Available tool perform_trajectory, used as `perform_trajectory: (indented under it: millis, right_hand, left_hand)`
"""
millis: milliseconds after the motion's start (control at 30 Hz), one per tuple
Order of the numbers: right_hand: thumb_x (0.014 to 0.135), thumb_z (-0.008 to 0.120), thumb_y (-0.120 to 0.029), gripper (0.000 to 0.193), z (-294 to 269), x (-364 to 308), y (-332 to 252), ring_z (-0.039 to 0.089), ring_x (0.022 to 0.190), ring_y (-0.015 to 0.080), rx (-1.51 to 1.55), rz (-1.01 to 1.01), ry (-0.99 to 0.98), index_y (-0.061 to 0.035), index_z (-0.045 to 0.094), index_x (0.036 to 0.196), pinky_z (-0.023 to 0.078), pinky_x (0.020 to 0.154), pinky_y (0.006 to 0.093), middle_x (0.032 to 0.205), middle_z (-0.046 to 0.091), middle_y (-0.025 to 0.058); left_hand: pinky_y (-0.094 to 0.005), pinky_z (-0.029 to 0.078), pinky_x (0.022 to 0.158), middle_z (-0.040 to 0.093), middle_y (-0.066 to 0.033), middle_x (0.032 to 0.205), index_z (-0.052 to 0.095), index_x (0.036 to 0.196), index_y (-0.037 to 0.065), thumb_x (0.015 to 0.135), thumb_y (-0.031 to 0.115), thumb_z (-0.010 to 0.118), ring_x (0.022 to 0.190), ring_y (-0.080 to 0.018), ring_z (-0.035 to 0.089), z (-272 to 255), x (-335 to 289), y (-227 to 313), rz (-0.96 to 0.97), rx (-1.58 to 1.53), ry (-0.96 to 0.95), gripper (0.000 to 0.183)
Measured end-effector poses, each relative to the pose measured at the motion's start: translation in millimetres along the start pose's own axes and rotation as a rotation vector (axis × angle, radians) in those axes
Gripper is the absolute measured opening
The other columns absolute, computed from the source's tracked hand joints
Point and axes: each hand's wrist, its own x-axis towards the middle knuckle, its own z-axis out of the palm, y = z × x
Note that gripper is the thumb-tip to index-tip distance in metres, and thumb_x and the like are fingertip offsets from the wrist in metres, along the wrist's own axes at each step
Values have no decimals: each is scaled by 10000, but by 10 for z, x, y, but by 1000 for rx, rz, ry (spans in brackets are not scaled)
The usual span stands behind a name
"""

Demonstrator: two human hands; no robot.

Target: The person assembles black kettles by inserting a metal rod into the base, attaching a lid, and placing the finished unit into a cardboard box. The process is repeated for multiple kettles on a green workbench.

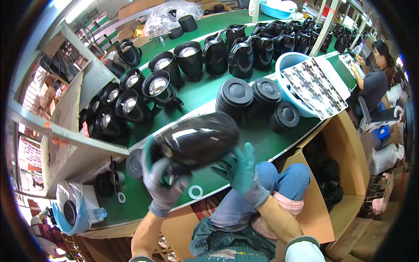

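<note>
A glossy black thermos jug (196,139) lies sideways in the air over the near edge of the green table, slightly blurred. My left hand (163,183), in a grey and green work glove, grips it at its left end, by the handle side. My right hand (243,171), gloved alike, is below the jug's right end with fingers spread; whether the fingertips touch it I cannot tell. Under the jug, a white ring (195,192) lies on the table. A black round disc (135,163) is partly hidden beside my left hand.
Stacks of black round bases (238,92) stand beyond the jug. Open black jug bodies (159,87) and rows of jugs (241,56) fill the table behind. A blue basin (283,65) carries a patterned sheet (312,87). An open carton (349,161) sits at right; a co-worker (374,76) sits beyond.
</note>
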Motion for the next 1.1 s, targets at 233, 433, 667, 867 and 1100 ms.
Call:
perform_trajectory:
  millis: [233, 433, 667, 867, 1100]
  right_hand:
    - [1093, 431, -559, 741, -617, 10, 99, 546, 1387, 336, -136, 320, -33, -42, 344, 1617, 432, 1173, 466, 1510, 540, 220]
    - [1102, 494, -456, 706, -680, 76, 121, 554, 1378, 305, -264, 96, -224, 49, 367, 1579, 415, 1181, 432, 1503, 548, 208]
    - [1109, 511, -375, 659, -678, 67, 123, 571, 1361, 300, -320, 63, -161, 90, 385, 1557, 417, 1177, 418, 1484, 566, 218]
    - [1101, 532, -146, 505, -652, 76, 201, 564, 1353, 225, -310, 21, -171, 64, 428, 1548, 406, 1165, 328, 1468, 580, 177]
    - [1092, 568, -151, 464, -617, 89, 262, 586, 1318, 183, -554, 81, -141, 50, 499, 1505, 431, 1138, 314, 1438, 615, 122]
  left_hand:
    - [-518, 445, 1113, 562, -277, 1435, 746, 1159, 83, 701, 296, 927, 1289, -455, 567, 1051, 1530, -979, 34, 297, -52, 536]
    - [-517, 417, 1147, 548, -282, 1464, 753, 1253, 189, 736, 461, 903, 1336, -454, 531, 2452, 2213, -1587, 47, 270, -225, 603]
    - [-500, 501, 1030, 621, -259, 1373, 622, 1400, 74, 869, 418, 790, 1204, -432, 628, 2893, 2535, -1897, 172, 57, -22, 654]
    - [-456, 497, 1014, 705, -91, 1171, 708, 1209, 169, 799, 271, 824, 1150, -324, 639, 2290, 2747, -2425, 122, 860, -389, 438]
    - [-437, 523, 972, 690, -106, 1119, 718, 1128, 142, 779, 178, 806, 1080, -344, 642, 1893, 3069, -2262, 194, 713, -238, 362]
